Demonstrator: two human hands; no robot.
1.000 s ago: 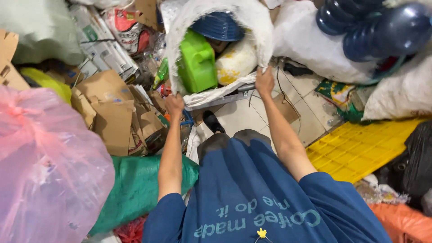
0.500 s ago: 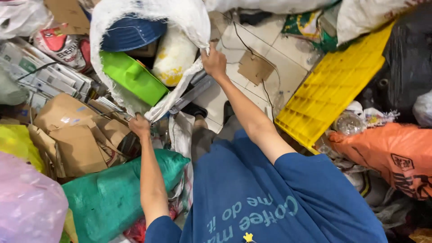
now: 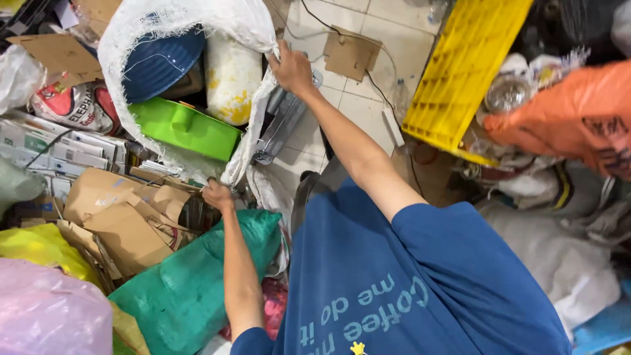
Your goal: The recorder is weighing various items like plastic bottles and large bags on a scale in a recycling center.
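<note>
A person in a blue T-shirt point(image 3: 420, 283) looks down over a crowded floor point(image 3: 368, 72) of pale tiles heaped with sorted scrap. At upper left lies a large white woven sack point(image 3: 177, 20), its mouth gaping toward the person. It looks limp and floppy, with a frayed rim, so it likely keeps no shape of its own. The load inside makes it bulky and probably awkward rather than very heavy, and a gathered fistful of rim cloth on each side seems the surest hold.

The right hand point(image 3: 292, 66) is closed tight on the sack's upper rim. The left hand point(image 3: 217, 195) is closed on the lower rim, beside flattened brown cardboard point(image 3: 125, 217).

Inside the sack sit a dark blue plastic basin point(image 3: 161, 62), a bright green plastic tub point(image 3: 187, 128), and a white container stained yellow point(image 3: 233, 79). These are rigid, smooth and light-looking, so they may slide about.

Around it lie a green sack point(image 3: 190, 289) by the left forearm, a yellow plastic crate point(image 3: 467, 66) at upper right, an orange bag point(image 3: 565, 112), and a pink bag point(image 3: 46, 315) at lower left.
</note>
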